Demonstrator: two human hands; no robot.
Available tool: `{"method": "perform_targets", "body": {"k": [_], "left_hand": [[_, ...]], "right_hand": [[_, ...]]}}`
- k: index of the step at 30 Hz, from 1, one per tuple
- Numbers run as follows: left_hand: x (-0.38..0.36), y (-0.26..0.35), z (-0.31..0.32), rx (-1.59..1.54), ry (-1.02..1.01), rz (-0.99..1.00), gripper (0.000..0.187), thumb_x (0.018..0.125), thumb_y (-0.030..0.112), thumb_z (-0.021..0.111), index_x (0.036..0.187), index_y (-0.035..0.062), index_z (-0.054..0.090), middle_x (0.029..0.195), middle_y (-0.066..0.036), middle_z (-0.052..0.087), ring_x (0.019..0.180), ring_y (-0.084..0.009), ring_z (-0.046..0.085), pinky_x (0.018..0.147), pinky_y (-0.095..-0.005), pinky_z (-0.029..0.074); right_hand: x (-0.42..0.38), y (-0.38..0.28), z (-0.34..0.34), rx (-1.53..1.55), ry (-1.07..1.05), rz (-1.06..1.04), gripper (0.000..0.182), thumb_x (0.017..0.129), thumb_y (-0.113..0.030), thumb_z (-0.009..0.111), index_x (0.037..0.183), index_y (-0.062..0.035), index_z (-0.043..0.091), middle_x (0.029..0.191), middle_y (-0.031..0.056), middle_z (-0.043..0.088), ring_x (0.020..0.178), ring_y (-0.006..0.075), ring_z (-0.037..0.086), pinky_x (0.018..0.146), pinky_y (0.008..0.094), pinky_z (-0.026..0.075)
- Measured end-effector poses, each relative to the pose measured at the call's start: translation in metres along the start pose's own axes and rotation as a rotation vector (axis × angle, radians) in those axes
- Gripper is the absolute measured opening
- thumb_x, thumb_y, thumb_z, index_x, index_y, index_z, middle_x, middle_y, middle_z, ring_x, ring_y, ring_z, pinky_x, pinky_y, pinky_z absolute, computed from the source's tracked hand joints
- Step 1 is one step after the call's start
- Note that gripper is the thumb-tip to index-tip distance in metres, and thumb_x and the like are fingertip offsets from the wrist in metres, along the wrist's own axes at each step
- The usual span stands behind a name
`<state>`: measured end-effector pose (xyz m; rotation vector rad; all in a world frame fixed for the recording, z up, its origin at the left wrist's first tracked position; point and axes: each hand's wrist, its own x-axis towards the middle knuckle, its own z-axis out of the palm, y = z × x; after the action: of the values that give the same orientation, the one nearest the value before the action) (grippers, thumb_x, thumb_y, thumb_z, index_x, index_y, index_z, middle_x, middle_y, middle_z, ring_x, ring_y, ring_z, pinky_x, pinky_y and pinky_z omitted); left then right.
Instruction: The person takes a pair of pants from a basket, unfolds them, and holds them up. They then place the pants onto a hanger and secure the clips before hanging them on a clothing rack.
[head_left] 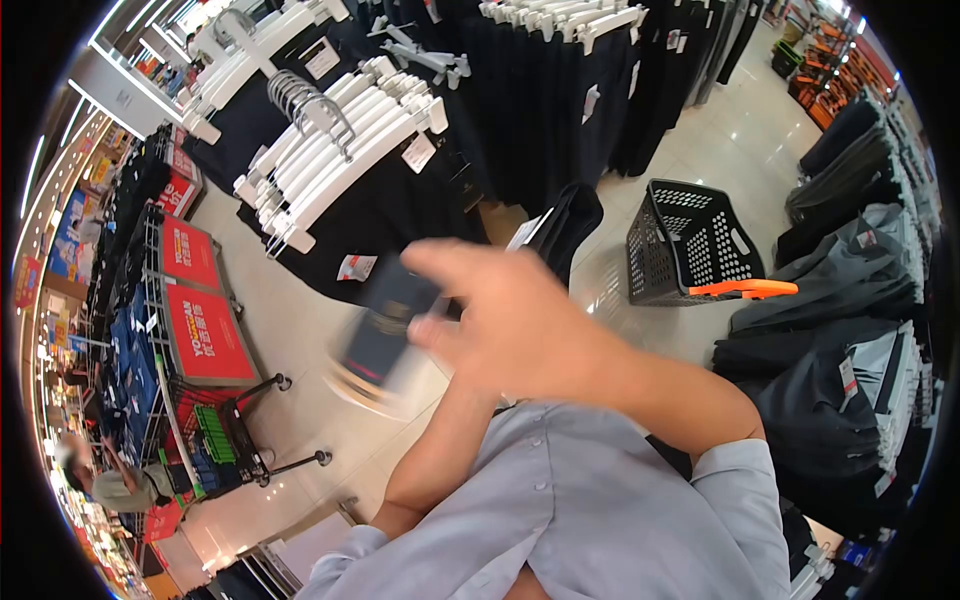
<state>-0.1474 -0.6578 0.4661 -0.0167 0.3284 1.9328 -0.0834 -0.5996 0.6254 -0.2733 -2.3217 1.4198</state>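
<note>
My right hand is in front of my chest, smeared by motion. Its thumb and forefinger pinch a dark, card-like tag with faint print and a red mark. Below the tag is a pale, blurred edge that I cannot make out. My left forearm rises behind the right hand, which hides my left hand and its fingers. Just beyond are black trousers on white hangers, with a white-and-red label. A folded black garment is right behind my right hand.
A black shopping basket with an orange handle stands on the tiled floor at right. Grey and black garments hang along the right side. A wheeled rack with red signs is at left, and a person stands further left.
</note>
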Motion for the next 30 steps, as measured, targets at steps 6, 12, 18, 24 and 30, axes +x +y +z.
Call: {"method": "perform_targets", "body": {"k": [6,12,18,24,30], "left_hand": [[-0.007,0.000,0.018,-0.197,-0.218,0.046,0.031,0.093,0.010,0.047,0.124,0.0074,0.050,0.119,-0.010,0.061,0.110,-0.0228,0.059,0.101,-0.0407,0.044],[-0.014,0.013,0.014,-0.007,0.205,0.082,0.031,0.092,0.011,0.047,0.122,0.0118,0.051,0.120,-0.007,0.062,0.112,-0.0204,0.059,0.103,-0.0429,0.042],[-0.014,0.000,0.019,-0.006,0.204,-0.004,0.029,0.091,0.017,0.053,0.118,0.0072,0.056,0.119,-0.008,0.062,0.114,-0.0217,0.057,0.103,-0.0397,0.042],[-0.016,-0.005,0.011,0.023,0.065,-0.042,0.048,0.093,0.020,0.049,0.139,0.0124,0.040,0.134,-0.007,0.051,0.122,-0.0260,0.051,0.105,-0.0473,0.040],[-0.029,-0.002,0.033,0.045,0.014,0.053,0.043,0.091,0.029,0.053,0.128,0.0058,0.052,0.129,-0.011,0.055,0.122,-0.0329,0.047,0.105,-0.0450,0.038]], "right_hand": [[-0.025,0.004,-0.020,-0.207,0.143,-0.252,0.039,0.077,-0.005,0.068,0.115,0.0023,0.059,0.099,0.0141,0.066,0.077,0.0252,0.068,0.069,0.0320,0.055],[-0.069,0.095,0.001,0.066,0.521,0.182,0.058,0.074,-0.003,0.071,0.128,-0.0016,0.049,0.108,0.0098,0.063,0.099,0.0199,0.062,0.085,0.0344,0.049],[-0.062,0.093,0.043,0.238,0.462,0.132,0.064,0.070,-0.006,0.074,0.127,0.0047,0.046,0.113,0.0133,0.057,0.103,0.0252,0.060,0.086,0.0355,0.048],[-0.048,0.099,0.041,-0.007,0.590,0.016,0.056,0.070,-0.006,0.073,0.119,0.0098,0.051,0.107,0.0186,0.059,0.096,0.0314,0.062,0.083,0.0357,0.049],[-0.046,0.109,0.037,0.069,0.511,-0.003,0.052,0.071,-0.005,0.070,0.118,0.0087,0.053,0.103,0.0174,0.060,0.087,0.0313,0.064,0.074,0.0356,0.051]]}}
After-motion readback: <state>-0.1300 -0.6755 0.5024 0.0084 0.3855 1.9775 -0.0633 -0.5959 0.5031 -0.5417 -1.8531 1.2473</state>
